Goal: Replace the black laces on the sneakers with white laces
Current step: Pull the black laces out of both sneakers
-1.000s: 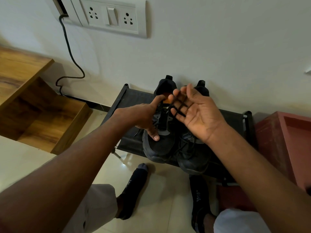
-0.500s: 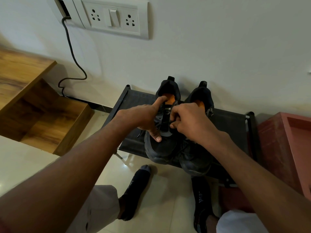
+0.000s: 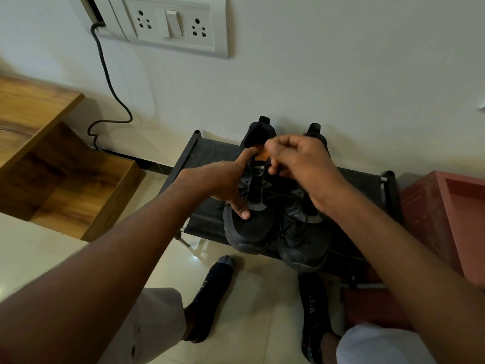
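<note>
On the low black rack (image 3: pixel 207 156) the left hand (image 3: pixel 223 181) holds the left sneaker (image 3: pixel 252 222) down while the right hand (image 3: pixel 294 158) pinches its black lace (image 3: pixel 265 166), so next comes pulling it out of the holes

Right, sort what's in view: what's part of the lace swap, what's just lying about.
Part of the job: left sneaker, right sneaker, black lace, left hand, right hand, black rack.
Lying about: wooden shelf, wall socket, cable, red box.

Bare forearms, pale trousers (image 3: pixel 157 319), dark lettered socks (image 3: pixel 212 287).
</note>
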`<state>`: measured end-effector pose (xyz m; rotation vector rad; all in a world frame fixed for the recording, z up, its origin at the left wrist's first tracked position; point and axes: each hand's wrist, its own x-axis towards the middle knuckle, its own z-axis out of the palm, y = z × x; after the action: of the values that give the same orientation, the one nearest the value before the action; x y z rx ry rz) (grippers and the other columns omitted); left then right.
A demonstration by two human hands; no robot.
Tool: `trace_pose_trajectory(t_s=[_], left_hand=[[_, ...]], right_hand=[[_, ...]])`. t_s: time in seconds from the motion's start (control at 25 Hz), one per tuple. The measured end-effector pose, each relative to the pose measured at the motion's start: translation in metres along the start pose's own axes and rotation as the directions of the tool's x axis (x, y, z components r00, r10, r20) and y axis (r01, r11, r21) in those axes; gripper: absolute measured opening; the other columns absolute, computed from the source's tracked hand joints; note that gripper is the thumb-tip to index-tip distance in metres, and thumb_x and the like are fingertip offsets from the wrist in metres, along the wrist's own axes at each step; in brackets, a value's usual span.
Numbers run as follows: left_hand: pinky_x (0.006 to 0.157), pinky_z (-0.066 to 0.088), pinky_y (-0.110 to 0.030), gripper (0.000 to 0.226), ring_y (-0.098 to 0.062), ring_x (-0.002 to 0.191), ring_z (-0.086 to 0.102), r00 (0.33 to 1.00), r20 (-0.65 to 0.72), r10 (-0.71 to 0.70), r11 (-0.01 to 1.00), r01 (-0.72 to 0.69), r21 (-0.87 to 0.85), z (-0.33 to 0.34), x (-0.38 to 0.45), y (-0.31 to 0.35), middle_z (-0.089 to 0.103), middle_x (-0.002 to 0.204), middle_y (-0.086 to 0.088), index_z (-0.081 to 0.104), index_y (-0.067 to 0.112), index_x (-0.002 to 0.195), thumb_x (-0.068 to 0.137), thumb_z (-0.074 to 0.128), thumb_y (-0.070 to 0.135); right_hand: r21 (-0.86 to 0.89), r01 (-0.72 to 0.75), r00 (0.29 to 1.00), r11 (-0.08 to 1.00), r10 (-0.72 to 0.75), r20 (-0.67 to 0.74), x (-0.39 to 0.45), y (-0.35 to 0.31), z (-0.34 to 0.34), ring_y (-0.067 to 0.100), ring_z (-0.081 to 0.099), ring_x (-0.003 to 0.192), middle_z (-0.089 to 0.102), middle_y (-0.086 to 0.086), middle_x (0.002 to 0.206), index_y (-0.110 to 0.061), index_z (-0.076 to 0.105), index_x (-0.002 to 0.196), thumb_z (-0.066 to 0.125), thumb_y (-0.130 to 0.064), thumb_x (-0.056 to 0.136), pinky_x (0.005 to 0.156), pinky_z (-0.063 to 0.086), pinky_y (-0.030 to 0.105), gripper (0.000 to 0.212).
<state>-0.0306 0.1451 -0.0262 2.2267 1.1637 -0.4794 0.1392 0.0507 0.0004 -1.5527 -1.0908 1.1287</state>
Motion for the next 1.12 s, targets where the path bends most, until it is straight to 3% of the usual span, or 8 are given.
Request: trace_pose_trajectory(t_s=[0.08,0.2,0.52,0.68,0.76,0.88,0.96,1.12], left_hand=[[0.11,0.043,-0.062,0.152,-0.043,0.135,0.052,1.0,0.0,-0.004,1.0,0.004,0.008,-0.001,0.0,0.0,0.051,0.151,-0.017,-0.018,0.049,0.153,0.056,0.099,0.043],[0.108,0.045,-0.061,0.152,-0.043,0.134,0.053,1.0,0.003,0.005,1.0,-0.005,0.013,-0.001,0.001,0.001,0.051,0.151,-0.017,-0.018,0.051,0.151,0.054,0.1,0.044],[0.11,0.044,-0.061,0.152,-0.041,0.134,0.052,1.0,0.0,0.0,1.0,0.0,0.003,0.0,0.0,0.001,0.054,0.149,-0.015,-0.018,0.049,0.152,0.057,0.1,0.042],[0.108,0.044,-0.063,0.15,-0.044,0.133,0.052,1.0,-0.004,-0.013,1.0,0.013,-0.018,0.0,0.001,0.001,0.052,0.149,-0.017,-0.015,0.052,0.151,0.056,0.1,0.039],[0.109,0.044,-0.063,0.15,-0.044,0.134,0.052,1.0,-0.001,-0.016,1.0,0.016,-0.024,0.0,0.001,0.001,0.051,0.15,-0.018,-0.015,0.052,0.151,0.056,0.1,0.038],[0.11,0.042,-0.065,0.151,-0.044,0.136,0.05,1.0,0.011,-0.013,1.0,0.013,-0.01,0.0,0.002,0.0,0.051,0.15,-0.018,-0.017,0.051,0.151,0.056,0.1,0.04],[0.11,0.042,-0.064,0.152,-0.043,0.136,0.05,1.0,0.012,-0.012,1.0,0.012,0.013,-0.001,0.003,0.001,0.051,0.151,-0.017,-0.019,0.05,0.151,0.056,0.1,0.041],[0.111,0.042,-0.063,0.152,-0.042,0.139,0.048,1.0,0.018,-0.006,1.0,0.006,0.003,0.001,0.004,0.003,0.048,0.154,-0.017,-0.018,0.049,0.153,0.057,0.099,0.041]], right_hand=[[-0.534,0.061,0.998,0.843,-0.037,0.056,0.002,0.011,0.007,0.014,0.069,0.106,0.072,-0.001,0.116,-0.024,0.063,0.13,0.077,-0.039,0.093,0.094,0.057,0.036,0.043],[-0.8,0.166,0.986,0.577,-0.079,0.147,0.002,0.019,0.016,0.022,0.063,0.118,0.064,0.002,0.132,-0.023,0.059,0.135,0.081,-0.029,0.09,0.097,0.056,0.04,0.051],[-0.854,0.217,0.976,0.474,-0.131,0.176,0.007,0.005,0.003,0.022,0.062,0.105,0.059,0.002,0.118,-0.024,0.07,0.125,0.082,-0.015,0.089,0.083,0.047,0.03,0.039],[-0.776,0.123,0.913,0.618,-0.378,-0.156,0.013,0.007,-0.006,0.022,0.064,0.084,0.062,0.0,0.095,-0.019,0.077,0.09,0.074,-0.013,0.092,0.075,0.056,0.036,0.007],[-0.754,0.102,0.851,0.649,-0.449,-0.271,0.012,0.006,-0.015,0.023,0.057,0.098,0.053,0.0,0.106,-0.019,0.073,0.092,0.073,-0.018,0.094,0.078,0.052,0.037,0.003],[-0.888,0.074,0.959,0.455,-0.276,-0.061,0.005,0.01,-0.017,0.03,0.034,0.137,0.037,0.005,0.144,-0.025,0.062,0.123,0.08,-0.036,0.087,0.102,0.046,0.05,0.041],[-0.925,0.17,0.967,0.339,-0.236,0.091,0.0,0.013,-0.01,0.031,0.024,0.149,0.026,0.003,0.159,-0.034,0.052,0.141,0.084,-0.043,0.082,0.109,0.037,0.056,0.067],[-0.893,0.234,0.953,0.383,-0.274,0.132,0.005,0.02,0.006,0.022,0.051,0.123,0.05,-0.004,0.131,-0.037,0.067,0.126,0.083,-0.031,0.086,0.101,0.042,0.05,0.043]])
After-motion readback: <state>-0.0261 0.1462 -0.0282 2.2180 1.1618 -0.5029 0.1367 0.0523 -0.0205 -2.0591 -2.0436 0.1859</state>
